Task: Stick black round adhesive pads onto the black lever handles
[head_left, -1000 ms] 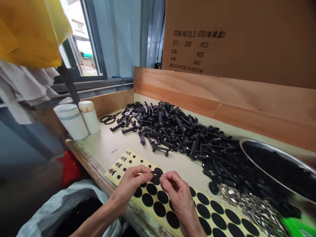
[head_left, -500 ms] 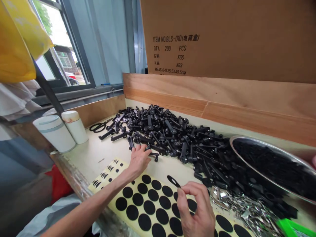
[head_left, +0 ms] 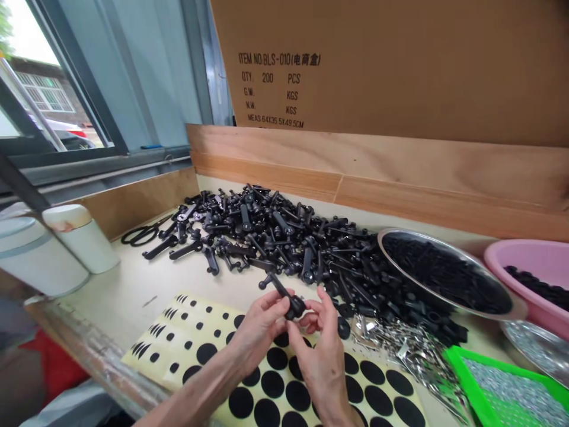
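My left hand (head_left: 255, 332) grips a black plastic jointed arm (head_left: 280, 286) by its lower part, with its ball-tipped end pointing up and left. At its thick round end, the fingertips of my right hand (head_left: 324, 356) press from the right. Whether the flat black ring is still between those fingers is hidden. Both hands are over a yellow sheet (head_left: 144, 359) of black round stickers. Just beyond them lies a heap of similar black arms (head_left: 267, 228). Small shiny metal pieces (head_left: 413, 347) are piled right of my right hand.
At the right stand a metal bowl (head_left: 518, 308) of black parts, a pink basin (head_left: 498, 255) and a green tray (head_left: 460, 362). Scissors (head_left: 144, 234) and two white containers (head_left: 84, 237) are at left. A wooden board (head_left: 275, 148) and a carton (head_left: 400, 71) border the back.
My left hand has lifted a black arm from the heap's edge and come back toward me. My right hand has brought its flat black ring to it. The view has turned right.
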The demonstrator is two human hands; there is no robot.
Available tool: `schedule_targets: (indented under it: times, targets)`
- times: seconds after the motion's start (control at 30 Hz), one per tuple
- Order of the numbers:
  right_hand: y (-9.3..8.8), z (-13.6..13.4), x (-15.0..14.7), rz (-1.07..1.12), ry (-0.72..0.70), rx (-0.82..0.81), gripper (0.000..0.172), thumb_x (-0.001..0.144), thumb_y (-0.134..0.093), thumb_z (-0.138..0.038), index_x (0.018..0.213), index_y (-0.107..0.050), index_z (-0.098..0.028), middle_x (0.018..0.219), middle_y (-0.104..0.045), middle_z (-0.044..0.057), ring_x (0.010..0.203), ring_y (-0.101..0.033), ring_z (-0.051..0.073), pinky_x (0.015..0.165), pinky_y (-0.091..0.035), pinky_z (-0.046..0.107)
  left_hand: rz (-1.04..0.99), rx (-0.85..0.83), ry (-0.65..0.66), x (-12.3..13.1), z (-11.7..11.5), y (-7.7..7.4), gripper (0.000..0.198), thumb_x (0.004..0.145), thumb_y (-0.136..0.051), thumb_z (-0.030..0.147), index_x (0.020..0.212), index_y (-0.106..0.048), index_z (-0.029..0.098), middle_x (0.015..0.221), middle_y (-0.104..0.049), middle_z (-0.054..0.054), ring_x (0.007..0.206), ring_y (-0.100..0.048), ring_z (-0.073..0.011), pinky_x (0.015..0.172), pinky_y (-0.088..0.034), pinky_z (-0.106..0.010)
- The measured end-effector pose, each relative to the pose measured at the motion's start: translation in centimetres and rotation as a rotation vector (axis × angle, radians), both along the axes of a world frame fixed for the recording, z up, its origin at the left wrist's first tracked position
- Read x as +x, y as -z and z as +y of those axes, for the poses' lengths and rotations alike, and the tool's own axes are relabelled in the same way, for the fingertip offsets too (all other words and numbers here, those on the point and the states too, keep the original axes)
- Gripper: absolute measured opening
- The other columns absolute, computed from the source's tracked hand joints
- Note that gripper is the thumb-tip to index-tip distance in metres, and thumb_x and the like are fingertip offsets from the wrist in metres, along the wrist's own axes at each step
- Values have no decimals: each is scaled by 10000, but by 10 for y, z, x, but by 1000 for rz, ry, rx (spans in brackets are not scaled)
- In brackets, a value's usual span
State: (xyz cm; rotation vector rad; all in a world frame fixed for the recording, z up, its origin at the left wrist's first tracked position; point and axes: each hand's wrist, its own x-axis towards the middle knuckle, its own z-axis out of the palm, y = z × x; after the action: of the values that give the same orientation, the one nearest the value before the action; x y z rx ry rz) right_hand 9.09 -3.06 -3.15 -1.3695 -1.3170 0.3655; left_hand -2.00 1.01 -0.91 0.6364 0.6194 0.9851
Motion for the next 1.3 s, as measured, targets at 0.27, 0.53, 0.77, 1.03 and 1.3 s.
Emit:
schedule_targets:
  times: [0.27,0.53,0.77,1.03,1.3]
  targets:
    - [-9,0,18,209,26,-50,371,841,-609,-367,1163,-553,-190,951,-635,69,814,-607,192,695,-513,312,62,-34,-2,-6,11,6,239,788,-715,258,985,-673,130,886,-665,-76,752,-590,-135,673,-446,-232]
    - [-30,-1,25,635,-124,-396,314,782,-657,-482,675,-589,-195,626,-497,-24,626,-453,141,603,-393,250,166,59,59,-9,12,-1,256,835,-653,311,1018,-626,134,838,-638,-61,669,-585,-133,592,-428,-241]
    - [-28,1,22,691,-144,-487,291,727,-717,-445,645,-588,-198,605,-487,-40,601,-405,124,636,-390,242,179,50,55,-8,10,-6,236,818,-666,285,984,-623,122,807,-637,-61,688,-598,-151,601,-439,-252]
    - [-28,2,22,630,-118,-516,299,712,-705,-461,622,-596,-198,573,-474,-39,588,-425,140,628,-384,265,180,58,53,-8,11,-6,287,799,-693,314,1008,-657,122,919,-679,-104,717,-606,-157,596,-435,-246]
    - [-20,2,24,606,-111,-521,292,731,-692,-475,680,-611,-198,597,-508,-25,603,-461,153,618,-401,277,175,74,69,-8,10,-9,325,778,-716,344,1017,-661,131,880,-680,-97,740,-614,-171,593,-438,-242]
